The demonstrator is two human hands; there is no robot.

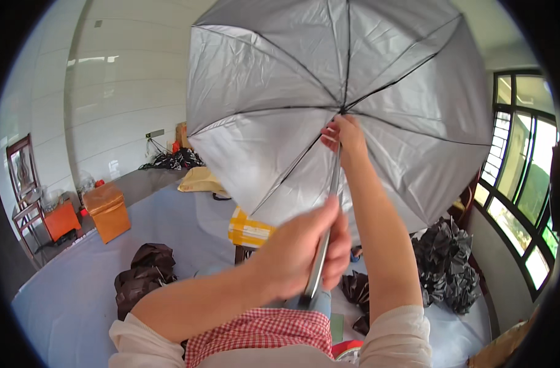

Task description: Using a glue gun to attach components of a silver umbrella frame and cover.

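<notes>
And here's the silver-lined umbrella (378, 92), canopy spread wide across the far middle of the scene, its underside facing us and its dark ribs (286, 109) fanning out from the hub! Down from that hub runs the metal shaft (335, 175), tilted, its dark lower end near the person's lap. The right hand (346, 141) is up at the far end, fingers curled around the shaft just beside the hub. The left hand (304, 251), blurred, is wrapped around the shaft at the near end. Just beyond it, to the left, sits a yellow-and-white parcel (252, 229); nearest of all, a red-and-white checked cloth (261, 331) covers the lap. Out wide now: crumpled black plastic bags (448, 264) on the right, a dark bag (146, 276) on the left, both over a pale blue-grey floor covering (188, 230). Far left, a brown box (108, 211), an orange box (61, 221) and a wooden chair (25, 184); far right, dark-framed windows (494, 158)!
</notes>
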